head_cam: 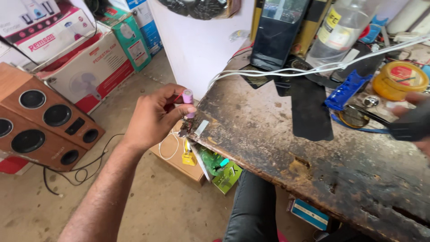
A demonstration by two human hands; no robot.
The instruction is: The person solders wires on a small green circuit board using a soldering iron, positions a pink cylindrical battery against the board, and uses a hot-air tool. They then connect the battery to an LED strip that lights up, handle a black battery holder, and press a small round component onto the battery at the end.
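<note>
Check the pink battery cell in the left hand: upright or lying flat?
Upright. The pink cell stands on end, pinched by the left hand at the corner of the workbench.

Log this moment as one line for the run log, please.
left hand: pinches pink cylindrical cell at worn bench corner | right hand: grips dark tool, frame edge | white cable across bench

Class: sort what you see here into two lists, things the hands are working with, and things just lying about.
In hand:
- small pink cylindrical battery with red wire, pinched in left hand
- dark tool handle in right hand

Lying about:
- brown wooden speaker box
- clear plastic bottle
- yellow round tin
- blue plastic holder
</note>
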